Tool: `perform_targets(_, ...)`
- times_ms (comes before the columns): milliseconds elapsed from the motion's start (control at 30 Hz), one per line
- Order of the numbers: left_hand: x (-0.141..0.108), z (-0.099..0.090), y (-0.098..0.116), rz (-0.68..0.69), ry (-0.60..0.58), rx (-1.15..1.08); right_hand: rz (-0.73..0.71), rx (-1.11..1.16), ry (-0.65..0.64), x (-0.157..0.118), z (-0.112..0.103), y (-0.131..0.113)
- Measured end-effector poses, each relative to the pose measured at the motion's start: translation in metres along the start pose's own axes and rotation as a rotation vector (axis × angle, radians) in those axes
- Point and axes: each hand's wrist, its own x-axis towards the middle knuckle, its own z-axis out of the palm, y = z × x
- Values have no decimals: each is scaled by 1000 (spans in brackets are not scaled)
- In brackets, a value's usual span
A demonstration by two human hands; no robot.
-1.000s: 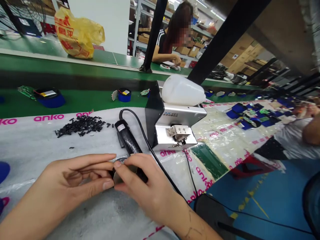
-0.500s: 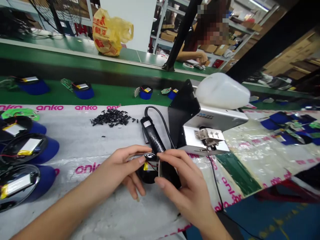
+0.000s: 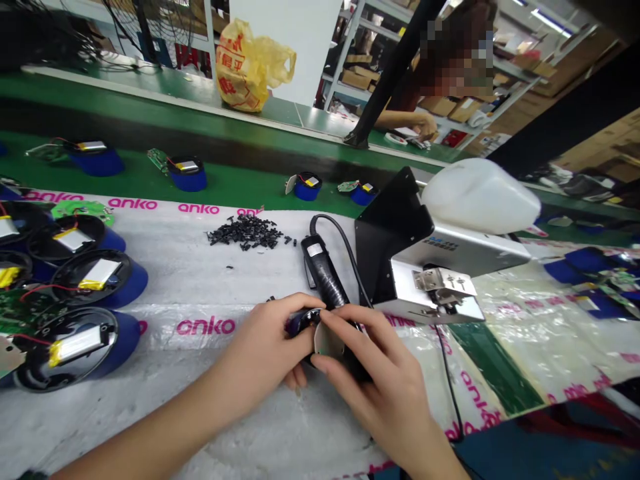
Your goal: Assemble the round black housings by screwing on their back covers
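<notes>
A: Report the grip.

B: The left hand (image 3: pixel 270 343) is clamped around a dark round housing (image 3: pixel 297 323). The right hand (image 3: pixel 387 373) pinches a pale disc (image 3: pixel 327 339) between thumb and fingers, at the housing's 3 o'clock side. Whether disc and housing touch, I cannot tell.

A: Changes against half a second earlier?

B: The disc then stood nearly edge-on, with a yellow-ended cell visible inside the housing. Its flat face now shows and the cell is hidden. The left fingers, then extended below, are mostly out of sight. The view has swung, exposing more blue housings (image 3: pixel 133 283) at 9 o'clock from the hands.

A: Surroundings?

B: Black corded tool (image 3: pixel 326 277) at 12 o'clock, small black parts (image 3: pixel 247 231) heaped at 11, silver-and-black machine (image 3: pixel 440 280) at 2. Those three are unmoved on the bench.
</notes>
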Motion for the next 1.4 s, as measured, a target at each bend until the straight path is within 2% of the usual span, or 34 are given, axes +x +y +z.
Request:
perform_targets(67,0,-7,1,-31,-63,-56,-23,-8,-26,1,0,1)
perform_targets(200,1,-28,1,-103,-314,-266,-48,26,-76,4,-4,3)
perform_targets(267,1,-34,0,-127,-342,-347,-63,28,-99,7,-6,4)
perform_targets(467,1,-33,-1,-105,-351,-412,-93,-54,-195,14,-13,0)
perform_targets(667,5,-27,-2,-121,-267,-319,-55,-82,-302,13,-23,-1)
perform_targets(833,2,-20,1,-144,-169,-243,-8,12,-198,12,-22,0)
perform_targets(1033,-1,-17,3,-130,-167,-218,-36,-32,-204,16,-21,0)
perform_targets(1200,-1,-13,-2,-98,-95,-153,34,-46,-157,13,-18,-2)
perform_targets(1400,-1,-15,-1,-123,-146,-181,45,-26,-137,8,-16,-3)
